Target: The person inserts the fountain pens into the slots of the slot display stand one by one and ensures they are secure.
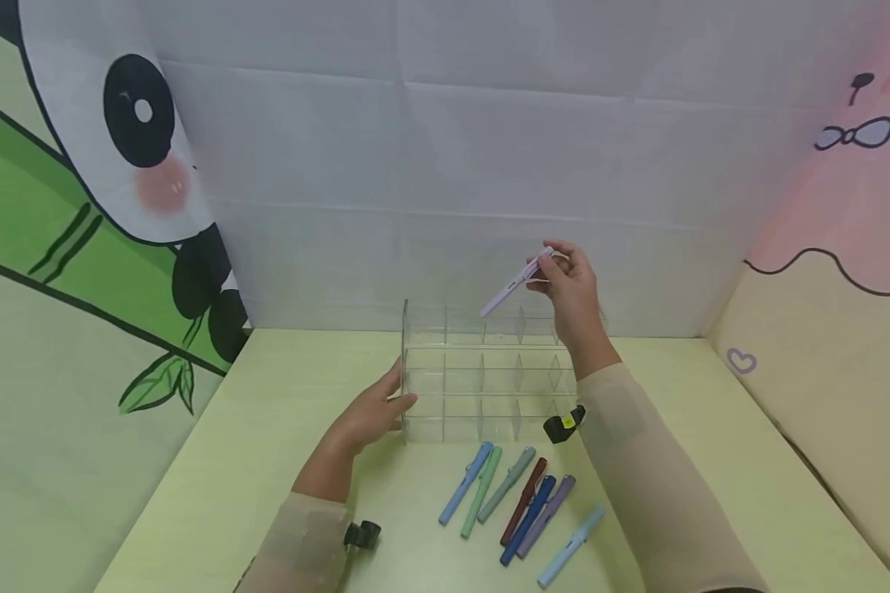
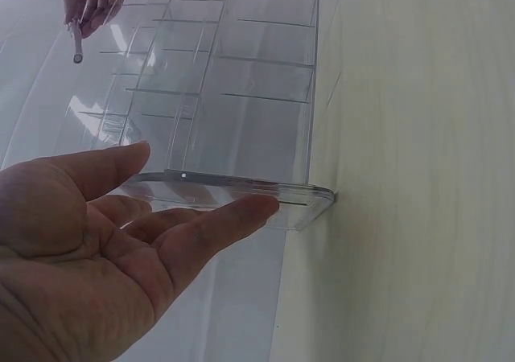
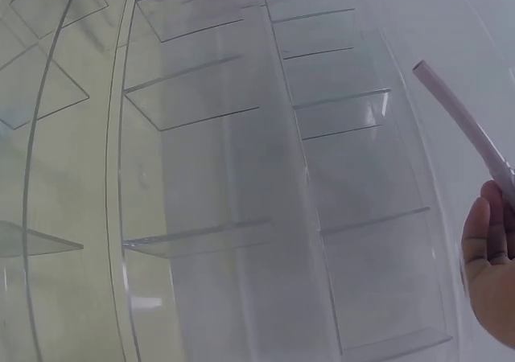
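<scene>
A clear display rack (image 1: 460, 383) with three tiers and thin dividers stands on the table. My left hand (image 1: 374, 416) holds its left side panel, the thumb and fingers on either side of the panel's edge in the left wrist view. Above the back of the rack, my right hand (image 1: 573, 284) pinches a pale lilac pen (image 1: 515, 286). The pen slants down to the left, its lower end apart from the rack. The right wrist view shows the same pen (image 3: 463, 117) beside the clear compartments (image 3: 225, 169).
In front of the rack lie a blue pen (image 1: 466, 483), a light green pen (image 1: 482, 492), a grey-green pen (image 1: 506, 486), a dark red pen (image 1: 522, 502), a navy pen (image 1: 526, 523), a purple pen (image 1: 547, 516) and a pale blue pen (image 1: 571, 548). A white backdrop (image 1: 489, 148) hangs behind.
</scene>
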The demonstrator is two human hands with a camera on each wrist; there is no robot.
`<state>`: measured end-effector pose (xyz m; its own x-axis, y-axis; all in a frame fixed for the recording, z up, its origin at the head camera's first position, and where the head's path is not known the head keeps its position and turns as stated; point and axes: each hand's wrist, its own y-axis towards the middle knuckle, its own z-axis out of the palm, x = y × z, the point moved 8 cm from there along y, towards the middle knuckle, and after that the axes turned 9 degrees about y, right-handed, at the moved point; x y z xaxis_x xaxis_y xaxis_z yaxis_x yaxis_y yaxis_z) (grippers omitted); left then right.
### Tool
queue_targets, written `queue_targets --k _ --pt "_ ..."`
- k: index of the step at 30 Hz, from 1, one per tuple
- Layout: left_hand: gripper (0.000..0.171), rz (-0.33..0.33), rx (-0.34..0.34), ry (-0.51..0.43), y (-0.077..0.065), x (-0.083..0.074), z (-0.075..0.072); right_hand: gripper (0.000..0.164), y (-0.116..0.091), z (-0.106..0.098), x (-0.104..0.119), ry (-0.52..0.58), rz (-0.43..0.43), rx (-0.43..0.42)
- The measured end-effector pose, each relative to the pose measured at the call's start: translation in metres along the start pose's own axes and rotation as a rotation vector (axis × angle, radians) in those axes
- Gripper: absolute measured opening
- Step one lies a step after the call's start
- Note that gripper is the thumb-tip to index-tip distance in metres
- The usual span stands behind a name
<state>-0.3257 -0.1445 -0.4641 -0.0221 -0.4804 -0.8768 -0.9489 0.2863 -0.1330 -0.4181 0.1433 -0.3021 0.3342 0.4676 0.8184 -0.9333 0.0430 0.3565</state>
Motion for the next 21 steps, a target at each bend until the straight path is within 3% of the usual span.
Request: queue_targets --k 5,11,21 --pt "0.072 -0.005 -0.001 0.000 -0.001 0.000 0.000 0.038 0.004 -0.004 -0.009 0.014 0.008 -0.028" --pt "0.073 -0.005 -0.003 0.008 0.000 -0.001 -0.001 0.043 0.004 -0.006 -0.010 -0.024 -0.014 0.002" --pt "0.074 0.013 0.009 0.002 0.000 -0.002 0.000 0.038 -0.001 0.004 -0.021 -0.266 0.063 0.227"
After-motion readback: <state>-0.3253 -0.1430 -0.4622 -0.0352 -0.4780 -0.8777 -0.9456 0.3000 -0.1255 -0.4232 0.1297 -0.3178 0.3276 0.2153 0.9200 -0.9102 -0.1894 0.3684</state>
